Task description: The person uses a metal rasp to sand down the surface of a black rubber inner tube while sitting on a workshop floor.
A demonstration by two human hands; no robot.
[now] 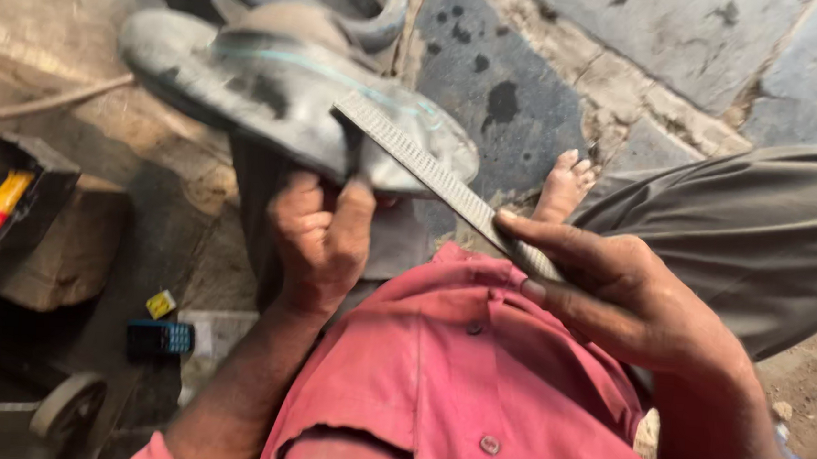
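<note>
Grey rubber tube [285, 77], ridged file [432, 174] (probably metal)

File's [436, 176] handle end hidden in right hand [615, 292], rubber tube [285, 77] cut off at top (blurred), left hand's [322, 238] fingertips tucked beneath it

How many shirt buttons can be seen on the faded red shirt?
2. One small red button lies near the middle of the faded red shirt; the other red button is lower, near the bottom edge. Folds may hide more.
</note>
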